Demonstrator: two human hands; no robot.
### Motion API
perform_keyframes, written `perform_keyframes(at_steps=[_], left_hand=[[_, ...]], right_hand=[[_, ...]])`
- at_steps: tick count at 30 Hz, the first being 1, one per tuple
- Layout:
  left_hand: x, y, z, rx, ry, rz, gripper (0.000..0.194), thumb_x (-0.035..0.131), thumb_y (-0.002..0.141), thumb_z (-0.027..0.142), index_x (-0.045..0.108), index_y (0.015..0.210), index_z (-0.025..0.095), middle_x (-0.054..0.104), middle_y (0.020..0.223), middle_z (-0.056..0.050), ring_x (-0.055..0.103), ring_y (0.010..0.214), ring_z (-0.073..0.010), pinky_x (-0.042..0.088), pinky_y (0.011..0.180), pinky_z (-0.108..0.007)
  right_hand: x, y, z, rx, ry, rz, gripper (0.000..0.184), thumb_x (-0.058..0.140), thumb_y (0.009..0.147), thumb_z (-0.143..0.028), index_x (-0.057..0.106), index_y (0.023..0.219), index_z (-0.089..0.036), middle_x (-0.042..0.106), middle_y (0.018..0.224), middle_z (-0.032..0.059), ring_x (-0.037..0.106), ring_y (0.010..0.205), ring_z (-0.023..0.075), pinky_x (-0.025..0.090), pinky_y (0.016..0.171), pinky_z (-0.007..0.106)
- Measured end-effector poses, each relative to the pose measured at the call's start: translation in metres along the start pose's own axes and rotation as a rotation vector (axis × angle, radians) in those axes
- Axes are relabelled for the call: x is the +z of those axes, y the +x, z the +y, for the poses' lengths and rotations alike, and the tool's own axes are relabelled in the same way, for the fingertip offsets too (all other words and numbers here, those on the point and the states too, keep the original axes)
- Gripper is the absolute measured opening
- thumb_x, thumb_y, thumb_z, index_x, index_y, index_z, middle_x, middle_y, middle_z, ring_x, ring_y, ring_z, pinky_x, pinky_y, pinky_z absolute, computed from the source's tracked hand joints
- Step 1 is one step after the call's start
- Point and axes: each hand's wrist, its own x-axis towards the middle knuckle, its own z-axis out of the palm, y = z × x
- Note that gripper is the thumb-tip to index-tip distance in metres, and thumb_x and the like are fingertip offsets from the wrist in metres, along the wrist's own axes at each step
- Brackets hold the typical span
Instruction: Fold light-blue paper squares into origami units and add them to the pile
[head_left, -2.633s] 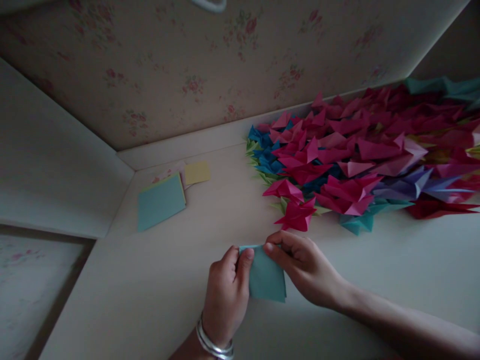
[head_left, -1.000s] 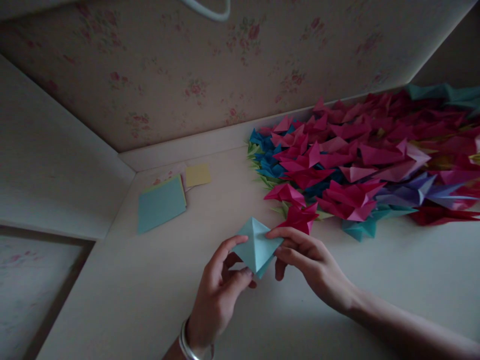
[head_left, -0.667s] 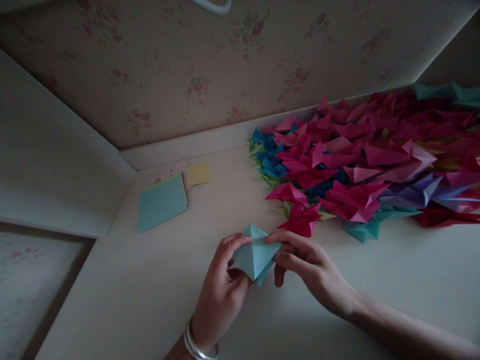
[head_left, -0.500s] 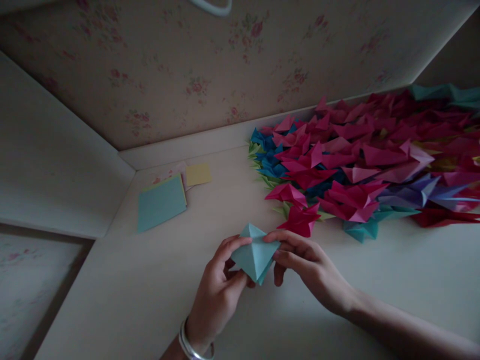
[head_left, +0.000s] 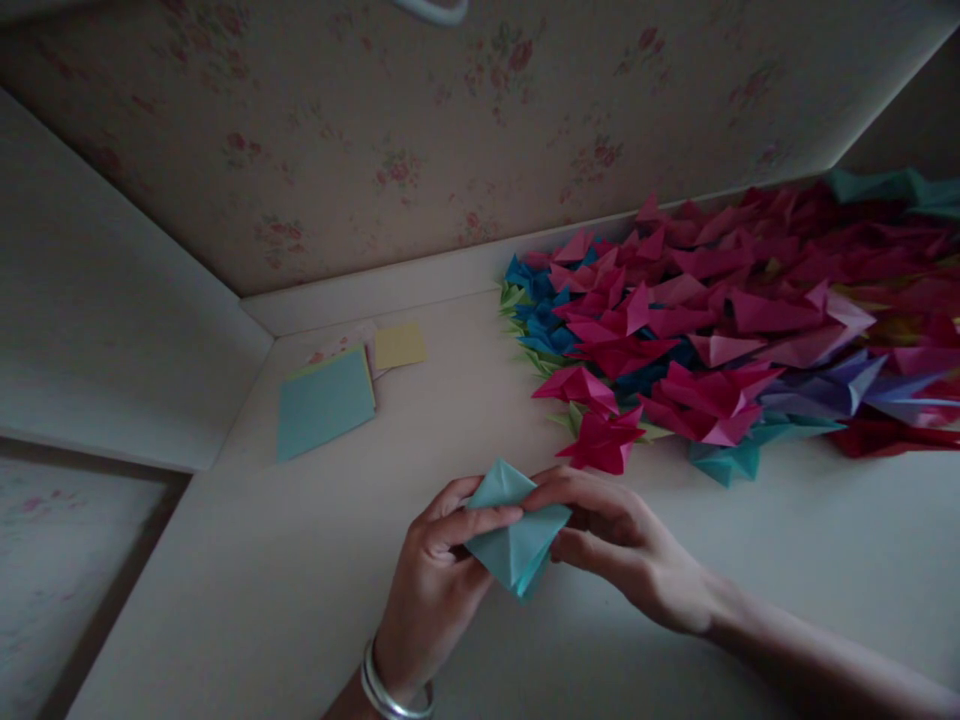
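A light-blue folded origami paper [head_left: 517, 545], diamond-shaped with loose layers at its lower corner, is held up between both hands above the white table. My left hand [head_left: 442, 555] grips it from the left, the thumb pressed across its front and the other fingers partly hidden behind it. From the right, my right hand [head_left: 611, 525] pinches its upper right edge, with fingertips on the front face; what its thumb touches at the side is hard to make out. A silver bracelet [head_left: 386, 695] circles my left wrist.
A heap of folded paper pieces [head_left: 697, 320], mostly pink with some blue, green and purple, covers the right back of the table [head_left: 300, 560]. To the left lie a stack of light-blue paper [head_left: 326, 405] and a small yellow sheet [head_left: 400, 346]. A flowered wall [head_left: 330, 160] rises behind.
The folded paper has moved slightly down and right in the view. My left thumb now lies further across its front, and its lower layers show more apart.
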Motion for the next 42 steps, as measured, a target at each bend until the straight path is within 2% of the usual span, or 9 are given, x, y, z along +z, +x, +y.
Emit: perform_keyframes(at_steps=[7,14,17,21,24,29,33,38,42], left_hand=[[0.002,-0.001,0.002,0.092,0.032,-0.034,0.033,0.075,0.080,0.010,0.080,0.104,0.034,0.072,0.111,-0.004,0.071,0.097,-0.0172,0.057,0.081,-0.021],[0.001,-0.003,0.015,0.051,0.055,-0.116,0.012,0.070,0.088,0.022,0.082,0.086,0.022,0.071,0.092,-0.005,0.068,0.084,-0.0181,0.053,0.072,-0.024],[0.002,-0.002,0.016,0.025,0.058,-0.082,0.022,0.065,0.091,0.023,0.078,0.075,0.019,0.070,0.085,-0.004,0.067,0.081,-0.0174,0.051,0.072,-0.024],[0.003,-0.001,0.013,0.047,0.072,0.016,0.013,0.068,0.088,0.018,0.079,0.091,0.024,0.073,0.103,-0.004,0.069,0.091,-0.0172,0.053,0.078,-0.022],[0.002,-0.001,0.008,0.042,0.002,0.071,0.025,0.073,0.079,0.010,0.079,0.096,0.028,0.073,0.110,-0.003,0.069,0.094,-0.0166,0.053,0.076,-0.019],[0.000,-0.007,-0.004,-0.063,-0.265,0.158,0.038,0.063,0.078,0.001,0.079,0.096,0.031,0.073,0.106,0.001,0.068,0.080,-0.0111,0.050,0.064,-0.014],[-0.001,-0.009,-0.011,-0.065,-0.299,0.187,0.035,0.063,0.078,0.001,0.079,0.093,0.028,0.072,0.111,-0.001,0.068,0.084,-0.0139,0.051,0.067,-0.017],[-0.001,-0.006,-0.002,-0.042,-0.264,0.159,0.028,0.064,0.082,0.005,0.078,0.091,0.027,0.072,0.107,-0.002,0.066,0.078,-0.0136,0.050,0.061,-0.018],[-0.002,-0.004,0.008,0.024,-0.133,0.039,0.025,0.070,0.078,0.007,0.078,0.092,0.026,0.071,0.100,-0.003,0.066,0.075,-0.0142,0.052,0.060,-0.020]], right_hand=[[-0.005,0.004,-0.005,-0.099,-0.023,-0.002,0.015,0.070,0.089,-0.026,0.076,0.102,-0.021,0.070,0.102,0.0082,0.066,0.093,0.0209,0.052,0.077,0.031],[-0.006,0.003,-0.008,-0.159,-0.060,0.021,0.009,0.073,0.088,-0.024,0.080,0.089,-0.020,0.070,0.100,0.0071,0.069,0.090,0.0168,0.054,0.078,0.025],[-0.004,0.004,-0.007,-0.151,-0.045,0.049,0.010,0.071,0.090,-0.023,0.079,0.086,-0.020,0.072,0.098,0.0065,0.070,0.089,0.0163,0.055,0.075,0.023],[-0.003,0.005,-0.005,-0.184,-0.108,0.097,0.010,0.068,0.091,-0.020,0.078,0.092,-0.020,0.075,0.098,0.0064,0.071,0.093,0.0180,0.056,0.081,0.025],[-0.002,0.004,0.000,-0.252,-0.149,0.197,0.019,0.070,0.088,-0.014,0.077,0.101,-0.025,0.077,0.103,0.0042,0.071,0.098,0.0181,0.058,0.085,0.024],[-0.003,0.003,0.008,-0.390,-0.159,0.240,0.033,0.064,0.089,-0.004,0.076,0.107,-0.030,0.078,0.106,0.0023,0.075,0.089,0.0168,0.063,0.065,0.019],[-0.004,0.003,0.007,-0.495,-0.267,0.255,0.032,0.073,0.084,-0.005,0.077,0.105,-0.028,0.080,0.101,0.0035,0.076,0.093,0.0198,0.064,0.079,0.026],[-0.004,0.003,0.002,-0.419,-0.318,0.206,0.021,0.083,0.078,-0.018,0.080,0.097,-0.026,0.080,0.088,0.0040,0.076,0.081,0.0199,0.063,0.075,0.028],[-0.007,0.004,-0.003,-0.339,-0.225,0.129,0.016,0.081,0.079,-0.020,0.081,0.095,-0.025,0.077,0.094,0.0049,0.073,0.081,0.0179,0.061,0.071,0.025]])
